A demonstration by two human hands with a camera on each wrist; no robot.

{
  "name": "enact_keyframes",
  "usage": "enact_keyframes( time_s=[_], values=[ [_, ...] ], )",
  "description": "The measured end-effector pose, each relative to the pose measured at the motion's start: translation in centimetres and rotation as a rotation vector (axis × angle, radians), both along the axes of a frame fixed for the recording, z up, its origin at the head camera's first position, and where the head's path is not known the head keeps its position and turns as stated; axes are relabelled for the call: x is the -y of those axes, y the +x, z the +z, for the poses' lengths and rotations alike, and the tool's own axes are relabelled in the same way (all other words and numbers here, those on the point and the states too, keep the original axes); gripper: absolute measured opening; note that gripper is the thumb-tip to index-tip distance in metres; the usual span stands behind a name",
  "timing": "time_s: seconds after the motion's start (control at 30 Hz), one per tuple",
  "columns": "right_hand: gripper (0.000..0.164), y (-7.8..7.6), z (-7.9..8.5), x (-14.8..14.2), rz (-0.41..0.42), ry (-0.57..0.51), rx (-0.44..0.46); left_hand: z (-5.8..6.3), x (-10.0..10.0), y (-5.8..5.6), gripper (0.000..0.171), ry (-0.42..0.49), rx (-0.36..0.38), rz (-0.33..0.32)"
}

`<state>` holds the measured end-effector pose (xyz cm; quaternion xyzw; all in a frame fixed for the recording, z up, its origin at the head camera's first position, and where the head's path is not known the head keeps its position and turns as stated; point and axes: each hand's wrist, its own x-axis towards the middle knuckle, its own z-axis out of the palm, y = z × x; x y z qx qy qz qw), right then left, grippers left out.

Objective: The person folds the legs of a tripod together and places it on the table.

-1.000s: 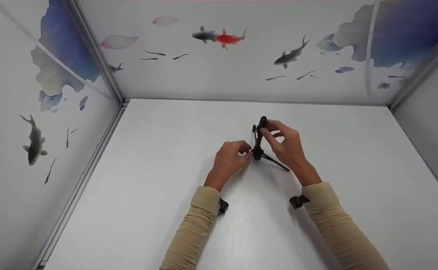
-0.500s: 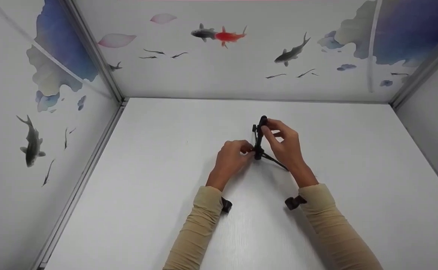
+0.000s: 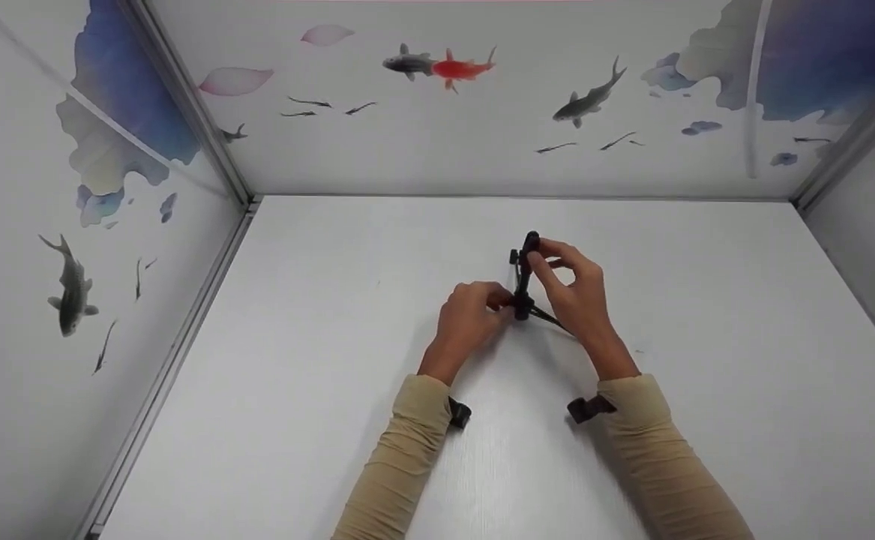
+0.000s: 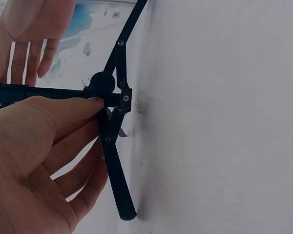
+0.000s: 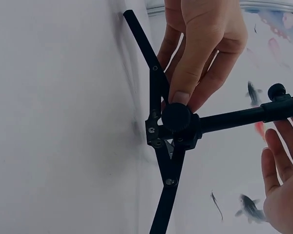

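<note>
Tripod, blk, upright on wht tbl w/ spread legs; pinched nr top w/ R hand, at leg hub beside knob w/ L hand.

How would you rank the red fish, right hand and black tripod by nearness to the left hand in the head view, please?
1. Black tripod, held by left hand.
2. Right hand, to the right.
3. Red fish, back wall.
</note>
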<state>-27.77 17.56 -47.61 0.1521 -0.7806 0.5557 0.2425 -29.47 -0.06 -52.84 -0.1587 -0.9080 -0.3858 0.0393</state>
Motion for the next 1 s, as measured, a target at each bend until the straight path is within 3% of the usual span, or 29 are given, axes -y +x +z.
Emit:
enact_keyframes(
  time_s=[0.37, 1.0],
  values=[
    [0.029, 0.22, 0.35, -0.23, 0.0, 0.01, 0.002, -0.23, -0.18, 0.05, 0.013, 0.011, 0.013, 0.014],
    [0.028, 0.05, 0.47, -0.44, 0.023, 0.024, 0.012, -0.37, -0.36, -0.24, 0.012, 0.071, -0.042, -0.02]
  ],
)
